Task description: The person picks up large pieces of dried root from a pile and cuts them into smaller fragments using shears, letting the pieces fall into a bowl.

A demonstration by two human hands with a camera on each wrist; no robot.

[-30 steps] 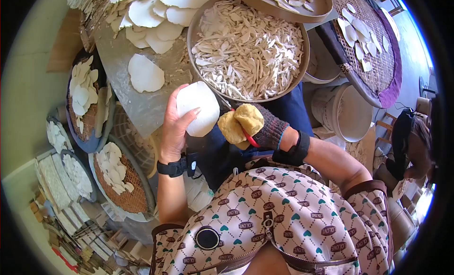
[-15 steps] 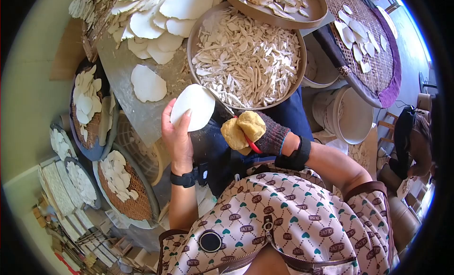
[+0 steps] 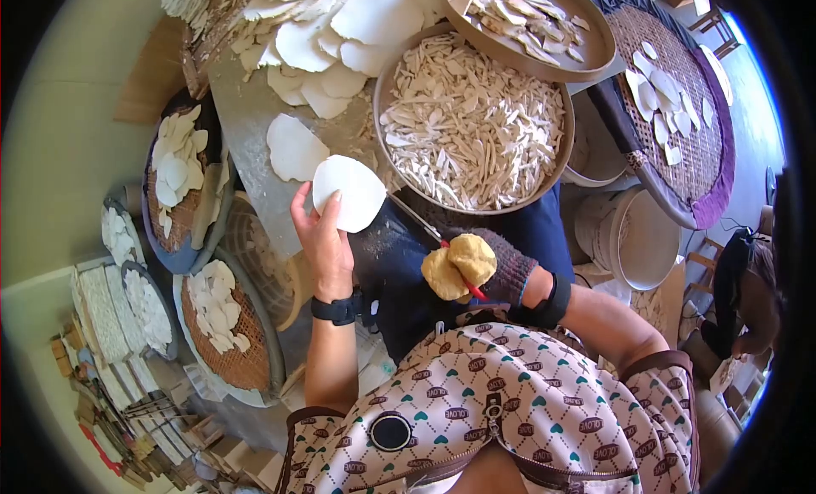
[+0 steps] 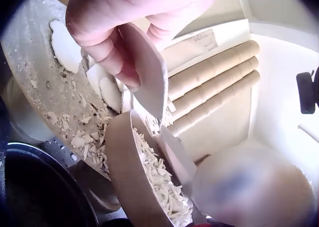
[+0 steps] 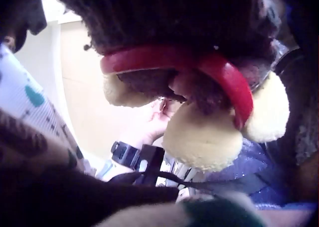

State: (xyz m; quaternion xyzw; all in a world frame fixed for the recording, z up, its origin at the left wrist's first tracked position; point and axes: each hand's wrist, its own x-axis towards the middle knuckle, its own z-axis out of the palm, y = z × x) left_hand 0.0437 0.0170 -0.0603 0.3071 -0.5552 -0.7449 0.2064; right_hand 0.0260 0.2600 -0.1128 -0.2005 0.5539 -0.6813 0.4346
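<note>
My bare left hand [image 3: 327,247] pinches a thin white slice [image 3: 348,194] between thumb and fingers; the left wrist view shows the slice [image 4: 149,72] edge-on. My gloved right hand [image 3: 510,269] grips red-handled scissors [image 3: 476,291], and in the right wrist view its fingers are inside the red handles [image 5: 232,85]. Yellow foam pads [image 3: 470,258] are around the handles. The metal blades [image 3: 416,218] point up-left to the slice's right edge; whether they touch it I cannot tell. Just beyond is a round tray [image 3: 565,145] full of white strips.
Large white slices [image 3: 378,19] are piled at the table's back, with a single slice [image 3: 295,147] in front. A smaller tray [image 3: 605,62] overlaps the strips tray. A woven tray [image 3: 697,94] and a white bucket [image 3: 637,239] stand at right; more woven trays [image 3: 242,366] are at left.
The slice has turned in my left hand and shows a more angular outline. More of the scissor blades now shows between the slice and my right hand. The whole head view has shifted.
</note>
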